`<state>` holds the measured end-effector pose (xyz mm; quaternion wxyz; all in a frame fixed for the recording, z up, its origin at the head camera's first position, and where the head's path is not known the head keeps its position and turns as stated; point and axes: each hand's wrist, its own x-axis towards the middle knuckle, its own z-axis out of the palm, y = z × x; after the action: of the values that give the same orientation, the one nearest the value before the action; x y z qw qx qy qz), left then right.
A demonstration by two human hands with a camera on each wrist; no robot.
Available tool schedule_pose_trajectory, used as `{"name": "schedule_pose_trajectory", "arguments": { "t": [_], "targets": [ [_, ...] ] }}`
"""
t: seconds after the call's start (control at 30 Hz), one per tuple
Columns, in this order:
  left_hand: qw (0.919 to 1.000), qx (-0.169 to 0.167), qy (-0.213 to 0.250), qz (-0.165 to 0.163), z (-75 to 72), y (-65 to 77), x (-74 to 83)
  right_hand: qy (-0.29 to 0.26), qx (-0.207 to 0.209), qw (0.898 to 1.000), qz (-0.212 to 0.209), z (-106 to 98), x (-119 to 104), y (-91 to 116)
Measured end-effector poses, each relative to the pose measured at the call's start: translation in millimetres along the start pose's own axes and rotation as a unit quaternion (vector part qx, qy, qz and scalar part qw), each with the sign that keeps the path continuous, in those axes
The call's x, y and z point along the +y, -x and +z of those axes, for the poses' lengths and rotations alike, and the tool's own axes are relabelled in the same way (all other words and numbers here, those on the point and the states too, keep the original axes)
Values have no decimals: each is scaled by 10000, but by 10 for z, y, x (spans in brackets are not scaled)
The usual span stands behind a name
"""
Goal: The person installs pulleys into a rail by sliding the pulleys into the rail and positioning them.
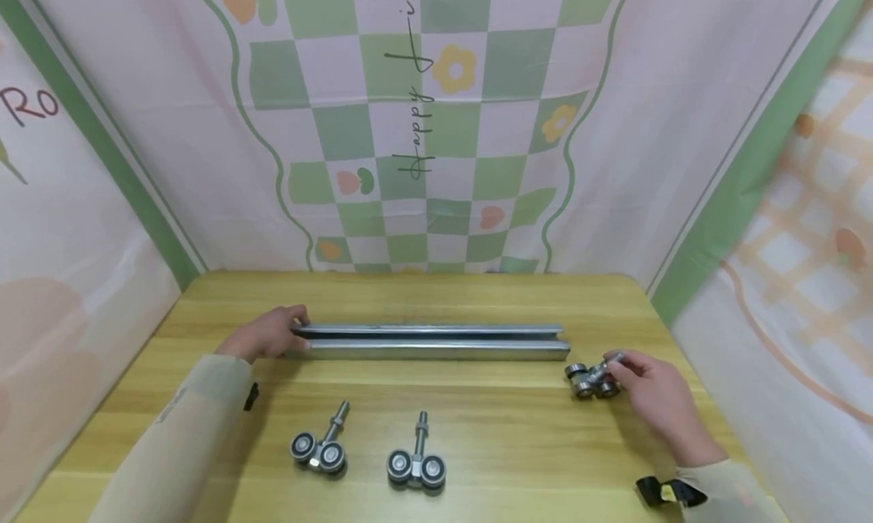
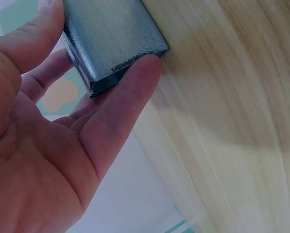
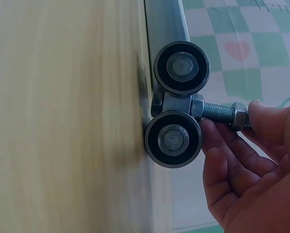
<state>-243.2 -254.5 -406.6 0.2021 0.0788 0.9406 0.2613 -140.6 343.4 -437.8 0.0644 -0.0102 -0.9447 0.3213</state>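
A slotted metal track (image 1: 436,350) lies lengthwise across the table, its slot facing up. My left hand (image 1: 267,333) grips its left end; in the left wrist view the thumb is along one side of the track (image 2: 113,36) and a finger lies at the end edge. Just off the track's right end, my right hand (image 1: 656,398) pinches the threaded bolt of a roller trolley (image 1: 592,380). Close up in the right wrist view, this trolley (image 3: 176,103) shows two wheels toward the camera, and the thumb and fingers hold the bolt near its nut.
Two more roller trolleys, one at left (image 1: 319,453) and one near the middle (image 1: 416,468), rest on the wooden table (image 1: 505,432) in front of the track, bolts pointing away. Patterned curtains (image 1: 450,129) hang behind the table and at both sides.
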Motion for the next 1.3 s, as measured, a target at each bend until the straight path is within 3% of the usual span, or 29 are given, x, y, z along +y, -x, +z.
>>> {"name": "schedule_pose_trajectory", "arguments": {
  "t": [0.33, 1.3],
  "targets": [
    [10000, 33, 1, -60, -1, -9, 0, 46, 258, 9997, -10, -94, 154, -85],
    [9999, 24, -97, -5, 4, -3, -10, 207, 71, 9997, 83, -180, 274, -382]
  ]
}}
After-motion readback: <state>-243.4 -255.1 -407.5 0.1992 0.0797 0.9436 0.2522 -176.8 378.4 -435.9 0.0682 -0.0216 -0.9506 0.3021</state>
